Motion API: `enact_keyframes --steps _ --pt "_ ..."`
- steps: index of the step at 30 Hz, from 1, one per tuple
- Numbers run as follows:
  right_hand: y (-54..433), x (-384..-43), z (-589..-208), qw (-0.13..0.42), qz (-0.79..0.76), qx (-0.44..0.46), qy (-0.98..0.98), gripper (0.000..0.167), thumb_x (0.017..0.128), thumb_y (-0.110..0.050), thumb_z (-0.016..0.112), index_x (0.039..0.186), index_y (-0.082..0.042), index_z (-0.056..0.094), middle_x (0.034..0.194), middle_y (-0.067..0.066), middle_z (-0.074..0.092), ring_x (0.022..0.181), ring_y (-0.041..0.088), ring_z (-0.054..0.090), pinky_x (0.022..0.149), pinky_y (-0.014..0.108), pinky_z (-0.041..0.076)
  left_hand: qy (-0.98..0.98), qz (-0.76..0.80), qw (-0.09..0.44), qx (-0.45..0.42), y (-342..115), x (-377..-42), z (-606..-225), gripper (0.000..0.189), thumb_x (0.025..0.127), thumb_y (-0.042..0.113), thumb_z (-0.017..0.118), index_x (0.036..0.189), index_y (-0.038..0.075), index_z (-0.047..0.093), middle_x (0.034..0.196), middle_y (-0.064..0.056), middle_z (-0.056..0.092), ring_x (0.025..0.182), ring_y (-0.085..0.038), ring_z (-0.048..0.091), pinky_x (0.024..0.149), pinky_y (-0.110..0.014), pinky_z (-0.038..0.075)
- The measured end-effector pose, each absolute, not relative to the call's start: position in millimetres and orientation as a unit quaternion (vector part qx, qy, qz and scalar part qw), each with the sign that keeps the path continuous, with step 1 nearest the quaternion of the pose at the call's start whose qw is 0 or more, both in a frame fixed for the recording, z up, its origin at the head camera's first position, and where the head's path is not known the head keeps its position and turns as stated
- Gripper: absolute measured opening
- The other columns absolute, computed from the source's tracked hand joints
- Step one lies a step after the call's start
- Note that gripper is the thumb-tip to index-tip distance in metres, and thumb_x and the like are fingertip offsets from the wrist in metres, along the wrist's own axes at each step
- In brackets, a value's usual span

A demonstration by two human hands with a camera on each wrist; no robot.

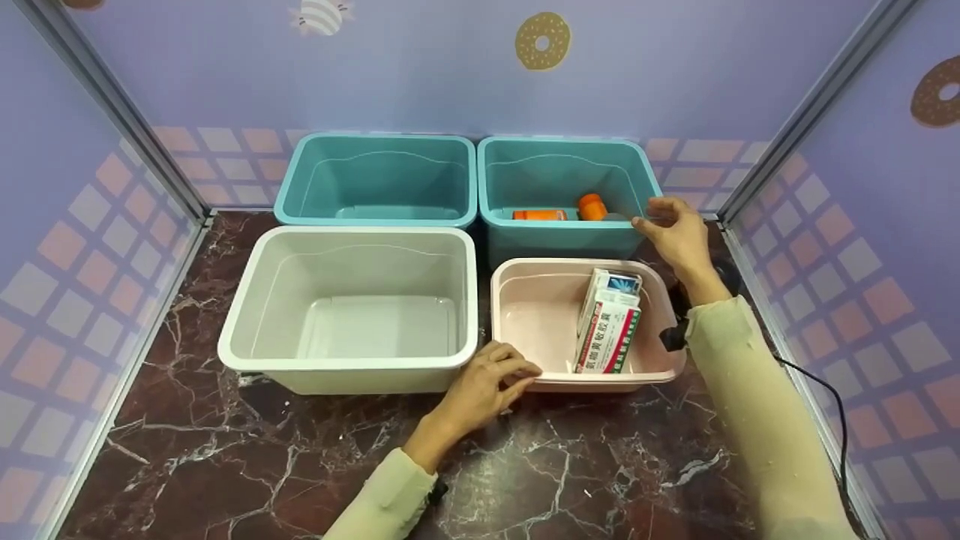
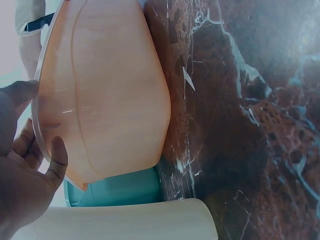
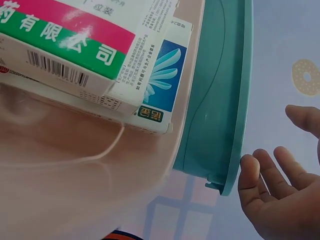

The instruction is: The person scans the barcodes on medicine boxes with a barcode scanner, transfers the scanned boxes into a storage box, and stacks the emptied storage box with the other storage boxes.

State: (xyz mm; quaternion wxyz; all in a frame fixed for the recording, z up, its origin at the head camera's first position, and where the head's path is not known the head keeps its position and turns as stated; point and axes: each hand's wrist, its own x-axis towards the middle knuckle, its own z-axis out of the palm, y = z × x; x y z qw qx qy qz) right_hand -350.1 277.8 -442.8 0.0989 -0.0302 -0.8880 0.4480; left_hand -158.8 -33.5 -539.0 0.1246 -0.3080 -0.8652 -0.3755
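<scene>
A pink plastic bin (image 1: 525, 315) sits at the front right with several medicine boxes (image 1: 611, 330) stacked in its right half. My left hand (image 1: 487, 379) holds the rim at its front left corner, fingers over the edge and thumb on the outside wall, as the left wrist view shows. Behind it stands a teal bin (image 1: 559, 241) with two orange-capped bottles (image 1: 591, 207) inside, partly hidden by the front wall. My right hand (image 1: 679, 236) is at that bin's front right corner, fingers spread and relaxed. In the right wrist view a fingertip (image 3: 249, 165) meets the teal rim.
A white bin (image 1: 349, 365) stands left of the pink one, and a second teal bin (image 1: 375, 221) is behind it. Patterned panels (image 1: 420, 67) enclose the dark marbled table (image 1: 247, 465). A black cable (image 1: 840, 405) runs along the right side.
</scene>
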Motion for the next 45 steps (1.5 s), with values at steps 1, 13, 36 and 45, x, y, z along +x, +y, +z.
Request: enact_keyframes --steps 1,13,36,45 --pt "278 -350 -443 0.099 0.449 -0.03 -0.887 0.05 0.089 -0.027 0.075 0.132 -0.007 0.06 0.13 0.017 0.065 0.115 0.028 0.063 0.08 0.016 0.047 -0.865 -0.376 0.124 -0.307 -33 -159 -539 0.015 0.09 0.022 0.073 0.104 0.019 0.076 0.098 0.003 0.066 0.101 -0.015 0.057 0.092 -0.03 0.049" --pt "281 -339 -440 0.087 0.469 -0.029 -0.878 0.053 0.088 -0.03 0.076 0.133 -0.007 0.06 0.131 0.016 0.065 0.115 0.026 0.063 0.077 0.015 0.047 -0.872 -0.363 0.12 -0.304 -33 -159 -538 0.013 0.092 0.022 0.071 0.104 0.021 0.076 0.098 0.004 0.066 0.101 -0.015 0.057 0.093 -0.028 0.049" --pt "293 -313 -446 0.081 0.5 0.0 -0.862 0.048 0.089 -0.026 0.076 0.129 -0.003 0.062 0.109 0.001 0.066 0.085 0.0 0.062 0.065 0.02 0.051 -0.868 -0.375 0.118 -0.304 -33 -158 -537 0.014 0.091 0.02 0.072 0.104 0.02 0.076 0.098 0.004 0.066 0.101 -0.015 0.057 0.093 -0.03 0.049" --pt "295 -305 -450 0.071 0.504 0.007 -0.861 0.048 0.089 -0.028 0.076 0.128 -0.003 0.062 0.108 -0.002 0.067 0.085 -0.002 0.064 0.064 0.02 0.053 -0.87 -0.372 0.115 -0.302 -34 -159 -538 0.013 0.092 0.023 0.071 0.104 0.021 0.076 0.098 0.005 0.065 0.101 -0.015 0.057 0.093 -0.028 0.049"
